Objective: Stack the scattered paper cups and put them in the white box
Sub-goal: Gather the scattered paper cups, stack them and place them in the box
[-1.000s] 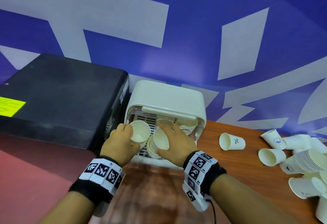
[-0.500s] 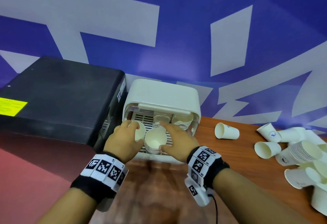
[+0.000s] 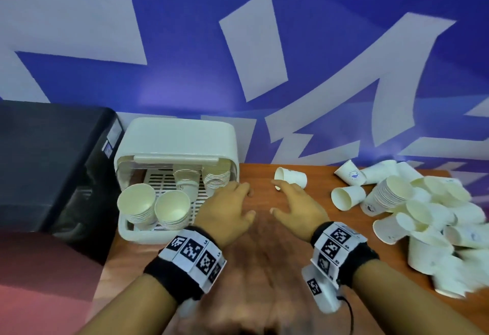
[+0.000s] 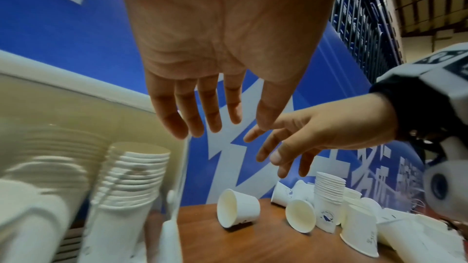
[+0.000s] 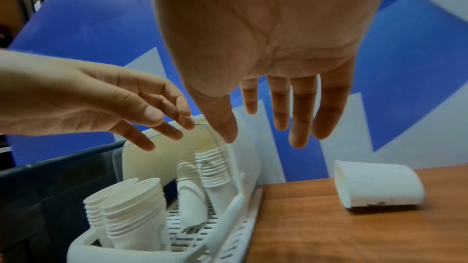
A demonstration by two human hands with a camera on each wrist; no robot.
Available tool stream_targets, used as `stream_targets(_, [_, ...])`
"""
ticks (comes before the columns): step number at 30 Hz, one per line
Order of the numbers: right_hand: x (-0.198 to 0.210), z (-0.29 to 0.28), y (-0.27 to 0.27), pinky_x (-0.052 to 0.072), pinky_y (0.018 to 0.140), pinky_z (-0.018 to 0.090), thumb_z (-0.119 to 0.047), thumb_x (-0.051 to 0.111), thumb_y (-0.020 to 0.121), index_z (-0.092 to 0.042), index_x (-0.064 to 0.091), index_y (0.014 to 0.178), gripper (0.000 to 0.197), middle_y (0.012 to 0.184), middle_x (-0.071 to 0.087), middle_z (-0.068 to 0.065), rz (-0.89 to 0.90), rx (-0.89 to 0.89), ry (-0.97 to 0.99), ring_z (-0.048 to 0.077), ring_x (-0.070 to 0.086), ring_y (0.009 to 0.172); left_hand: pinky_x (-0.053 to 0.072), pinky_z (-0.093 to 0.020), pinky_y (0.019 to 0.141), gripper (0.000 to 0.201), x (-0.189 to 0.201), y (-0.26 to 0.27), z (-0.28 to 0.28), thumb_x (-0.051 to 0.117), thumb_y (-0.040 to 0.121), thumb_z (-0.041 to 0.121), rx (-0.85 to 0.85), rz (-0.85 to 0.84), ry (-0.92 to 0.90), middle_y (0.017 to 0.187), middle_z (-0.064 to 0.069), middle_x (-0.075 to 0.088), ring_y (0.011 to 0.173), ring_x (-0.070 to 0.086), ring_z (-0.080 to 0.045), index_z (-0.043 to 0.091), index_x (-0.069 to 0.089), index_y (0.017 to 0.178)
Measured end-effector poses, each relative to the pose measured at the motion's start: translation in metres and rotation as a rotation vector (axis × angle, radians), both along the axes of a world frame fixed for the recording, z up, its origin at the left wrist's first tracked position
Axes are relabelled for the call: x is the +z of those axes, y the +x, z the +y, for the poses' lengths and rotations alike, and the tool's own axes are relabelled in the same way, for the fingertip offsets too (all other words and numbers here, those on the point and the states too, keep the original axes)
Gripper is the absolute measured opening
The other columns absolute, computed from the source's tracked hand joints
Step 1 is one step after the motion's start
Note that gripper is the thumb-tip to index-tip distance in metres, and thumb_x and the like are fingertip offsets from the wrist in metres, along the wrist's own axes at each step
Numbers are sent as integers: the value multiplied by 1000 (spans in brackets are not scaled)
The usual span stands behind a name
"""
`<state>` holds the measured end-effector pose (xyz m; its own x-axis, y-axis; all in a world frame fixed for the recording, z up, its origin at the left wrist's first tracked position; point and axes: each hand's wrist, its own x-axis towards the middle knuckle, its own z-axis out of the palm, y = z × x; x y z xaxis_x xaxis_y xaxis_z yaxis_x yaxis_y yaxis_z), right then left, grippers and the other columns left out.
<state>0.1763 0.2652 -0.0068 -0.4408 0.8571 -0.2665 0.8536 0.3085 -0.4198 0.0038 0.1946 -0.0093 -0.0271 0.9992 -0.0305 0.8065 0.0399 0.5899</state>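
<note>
The white box (image 3: 180, 138) stands open at the table's left, with two stacks of paper cups (image 3: 154, 207) upright at its front and two more stacks (image 3: 202, 178) at the back. My left hand (image 3: 246, 202) hovers open just right of the box and holds nothing. My right hand (image 3: 275, 197) is open beside it, fingers spread, just short of a single cup (image 3: 291, 176) lying on its side. The right wrist view shows straight fingers (image 5: 298, 123) above the table with that cup (image 5: 377, 183) beyond them. The left wrist view shows the left hand (image 4: 228, 125) empty.
A large heap of loose and part-stacked cups (image 3: 423, 215) covers the table's right side, with one more lying cup (image 3: 346, 197) at its near-left edge. A black case (image 3: 53, 154) stands against the box's left. A blue and white wall closes the back.
Both hands let go of the two cup stacks, which now stand in the box's front, and moved right out of the box over the bare table.
</note>
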Motion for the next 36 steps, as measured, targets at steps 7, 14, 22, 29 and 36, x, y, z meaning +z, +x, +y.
stream_targets(7, [-26, 49, 91, 48, 92, 34, -34, 60, 87, -36, 26, 142, 64, 138, 39, -6, -34, -1, -55, 16, 51, 115, 39, -33, 97, 36, -22, 83, 54, 57, 85, 34, -37, 56, -88, 122, 4, 46, 113, 44, -19, 23, 49, 117])
stream_targets(14, [-48, 115, 155, 41, 103, 39, -22, 58, 87, -36, 24, 144, 68, 140, 37, -2, -102, 82, -127, 19, 40, 127, 39, -30, 98, 39, -43, 129, 119, 60, 83, 30, 69, 44, -189, 126, 3, 44, 118, 41, -19, 25, 49, 120])
stream_targets(22, [-77, 166, 181, 32, 108, 39, -15, 59, 83, -34, 22, 145, 75, 148, 23, 2, -307, 241, -42, 23, 24, 135, 39, -33, 98, 42, -73, 144, 171, 60, 83, 35, 220, 99, -345, 129, -1, 40, 119, 42, -24, 25, 46, 121])
stream_targets(29, [-109, 185, 192, 14, 115, 44, -2, 57, 81, -38, 17, 146, 85, 159, -6, -2, -394, 258, -23, 24, -1, 146, 34, -35, 102, 34, -96, 148, 190, 57, 85, 32, 287, 111, -473, 135, -3, 35, 124, 37, -27, 25, 48, 117])
stream_targets(36, [-127, 191, 200, 13, 112, 37, -5, 53, 82, -40, 20, 144, 79, 154, 17, -8, -359, 239, 46, 18, 12, 143, 37, -34, 98, 29, -105, 154, 200, 58, 85, 28, 292, 62, -488, 124, -4, 41, 116, 44, -27, 19, 49, 112])
